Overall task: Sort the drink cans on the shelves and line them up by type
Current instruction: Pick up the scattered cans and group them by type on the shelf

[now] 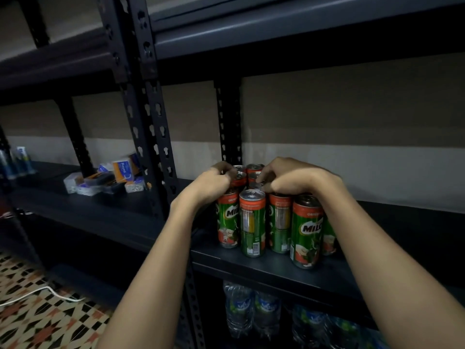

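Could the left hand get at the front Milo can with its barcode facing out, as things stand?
Probably yes. The left hand rests on the can tops just behind it, and the barcode can stands at the shelf front edge with its top and front uncovered.

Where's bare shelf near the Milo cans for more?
Bare shelf runs right of the Milo cans, toward the wall. Left, a strip between the upright post and cans. Crowded: among the cans, where left hand and right hand grip tops.

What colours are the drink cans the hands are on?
The cans are green with an orange-red band on top and silver lids, seen in the head view.
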